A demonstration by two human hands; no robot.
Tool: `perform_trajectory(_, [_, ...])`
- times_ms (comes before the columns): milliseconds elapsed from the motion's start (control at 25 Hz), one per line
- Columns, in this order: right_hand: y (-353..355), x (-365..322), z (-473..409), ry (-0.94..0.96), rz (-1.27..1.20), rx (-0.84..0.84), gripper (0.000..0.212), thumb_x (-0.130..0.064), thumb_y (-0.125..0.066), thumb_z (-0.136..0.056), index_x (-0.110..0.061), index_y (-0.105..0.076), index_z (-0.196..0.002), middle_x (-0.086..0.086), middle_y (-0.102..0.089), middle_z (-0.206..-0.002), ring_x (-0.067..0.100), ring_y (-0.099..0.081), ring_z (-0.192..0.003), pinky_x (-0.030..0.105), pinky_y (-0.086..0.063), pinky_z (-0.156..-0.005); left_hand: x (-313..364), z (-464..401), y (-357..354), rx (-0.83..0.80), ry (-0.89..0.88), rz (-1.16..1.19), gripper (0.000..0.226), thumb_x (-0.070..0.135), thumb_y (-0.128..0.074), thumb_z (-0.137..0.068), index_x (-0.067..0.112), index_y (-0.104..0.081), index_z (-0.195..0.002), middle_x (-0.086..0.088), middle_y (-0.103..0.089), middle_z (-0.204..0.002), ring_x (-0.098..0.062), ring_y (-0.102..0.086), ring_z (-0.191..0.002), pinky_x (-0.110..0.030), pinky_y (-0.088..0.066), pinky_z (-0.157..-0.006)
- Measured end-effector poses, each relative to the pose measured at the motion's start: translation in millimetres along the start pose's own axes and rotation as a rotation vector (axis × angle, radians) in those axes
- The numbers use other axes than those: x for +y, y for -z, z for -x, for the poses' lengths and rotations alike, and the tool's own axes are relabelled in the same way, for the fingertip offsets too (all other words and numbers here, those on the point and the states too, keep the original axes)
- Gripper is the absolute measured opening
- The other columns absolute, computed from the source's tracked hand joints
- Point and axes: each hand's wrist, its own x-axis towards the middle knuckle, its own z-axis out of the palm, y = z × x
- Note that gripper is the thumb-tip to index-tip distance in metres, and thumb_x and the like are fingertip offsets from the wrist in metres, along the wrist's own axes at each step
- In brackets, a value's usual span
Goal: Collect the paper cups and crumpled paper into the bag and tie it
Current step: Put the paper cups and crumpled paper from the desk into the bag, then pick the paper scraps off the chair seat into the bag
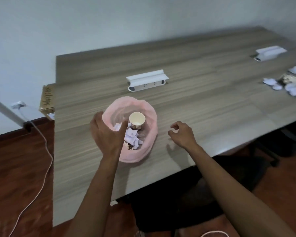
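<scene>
Your left hand (108, 134) is spread wide at the near-left rim of the pink bag (150, 113), thumb over the opening, fingers outside the rim; the grip looks loose, and whether it actually pinches the plastic can't be told. Your right hand (183, 132) hovers just right of the bag, fingers half curled, holding nothing, clear of the bag wall. The bag sits open and upright on the worktop (203, 106), mouth rolled down into a ring. Inside: one paper cup (137, 119) standing mouth-up toward the far side, and crumpled paper (132, 138) piled near the front, with some dark speckled bits under it that are too blurred to name. So part of the collecting is done. Not done: far right on the worktop, well apart from the bag, lies a leftover pile of crumpled paper (278, 83), around a brown patterned item that may be a flattened cup, can't be sure. Two white socket boxes (147, 81) sit further back, not part of the job. Judgement: roughly halfway — the right-side pile has to go in, then the bag mouth gets gathered and tied; it's not tied yet.
</scene>
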Motion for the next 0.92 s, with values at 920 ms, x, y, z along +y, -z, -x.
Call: perform_trajectory(920, [134, 126, 186, -0.063, 0.685, -0.007, 0.071, -0.061, -0.022, -0.085, -0.014, -0.075, -0.080, 0.008, -0.070, -0.100, 0.027, -0.051, -0.118, 0.047, 0.005, -0.122, 54, 220, 68, -1.432, -0.205, -0.603, 0.079, 0.064, -0.074, -0.068, 0.054, -0.041, -0.139, 0.007, -0.056, -0.138, -0.016, -0.056, -0.117, -0.027, -0.039, -0.092])
